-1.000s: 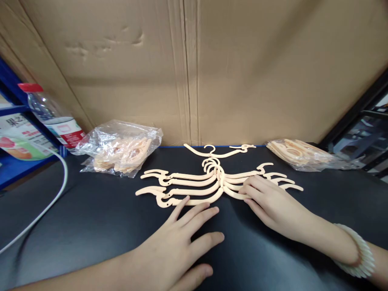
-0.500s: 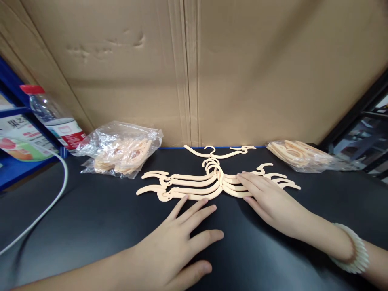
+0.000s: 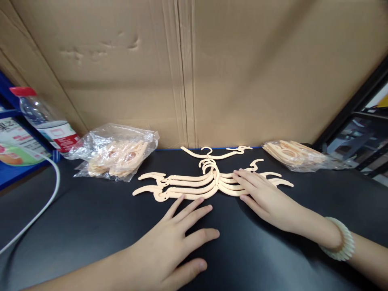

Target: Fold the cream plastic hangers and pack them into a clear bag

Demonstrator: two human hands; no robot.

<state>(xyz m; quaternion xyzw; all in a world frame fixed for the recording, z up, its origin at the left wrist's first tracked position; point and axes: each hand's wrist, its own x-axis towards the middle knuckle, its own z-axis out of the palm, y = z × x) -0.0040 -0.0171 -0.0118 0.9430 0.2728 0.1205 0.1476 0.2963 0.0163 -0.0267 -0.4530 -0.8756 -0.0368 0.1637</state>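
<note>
Several beige folding hangers (image 3: 190, 190) lie stacked on the black table, their hooks bunched together and pointing away from me. My left hand (image 3: 169, 242) is open, fingers spread, with two fingertips at the near edge of the stack's left side. Across the stack's right arms lies my right hand (image 3: 263, 196), flat and open, covering part of them. Behind the stack, one separate beige hanger (image 3: 209, 155) rests near the table's back edge, its right end piece folded back.
A clear bag of beige hanger parts (image 3: 118, 155) sits back left, another bag (image 3: 294, 153) back right. Beside the left bag leans a red-capped bottle (image 3: 51, 121). A white cable (image 3: 45, 206) curves along the left. Cardboard (image 3: 127, 81) stands behind the table (image 3: 75, 226).
The whole view has shifted slightly, so everything appears a little further left. Both hands keep their places on the hanger stack.
</note>
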